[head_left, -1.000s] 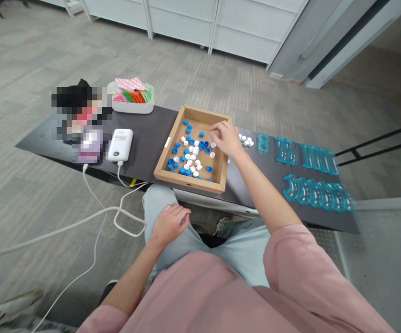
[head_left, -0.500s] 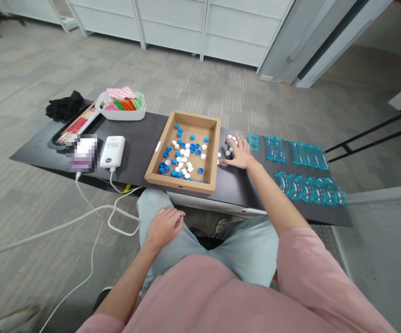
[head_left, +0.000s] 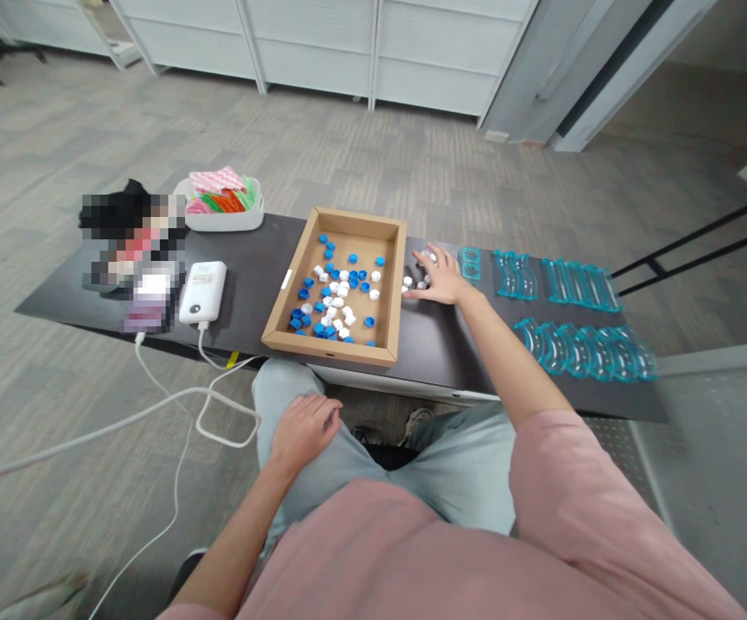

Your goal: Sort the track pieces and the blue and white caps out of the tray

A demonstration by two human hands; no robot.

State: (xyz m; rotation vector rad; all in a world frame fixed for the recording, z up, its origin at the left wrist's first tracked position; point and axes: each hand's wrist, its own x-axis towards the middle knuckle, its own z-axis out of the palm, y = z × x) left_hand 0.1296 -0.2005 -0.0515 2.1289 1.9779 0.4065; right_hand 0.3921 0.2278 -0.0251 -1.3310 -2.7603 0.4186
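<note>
A shallow cardboard tray (head_left: 296, 340) on a low black table (head_left: 263, 258) holds several small blue and white hexagonal pieces (head_left: 338, 293). Just right of the tray, my right hand (head_left: 439, 277) lies flat on the table with fingers spread, over a small cluster of white pieces (head_left: 408, 282). It grips nothing that I can see. My left hand (head_left: 300, 428) rests on my left thigh, fingers loosely spread, holding nothing.
Rows of clear teal curved pieces (head_left: 560, 282) lie on the right part of the table. A white power bank (head_left: 203, 292) with a cable, a white tub of coloured items (head_left: 222, 205) and blurred objects sit at the left. White cables trail across the floor.
My right hand left the tray, moved right over its edge and came down flat on the white pieces beside it. My left hand stayed on my thigh.
</note>
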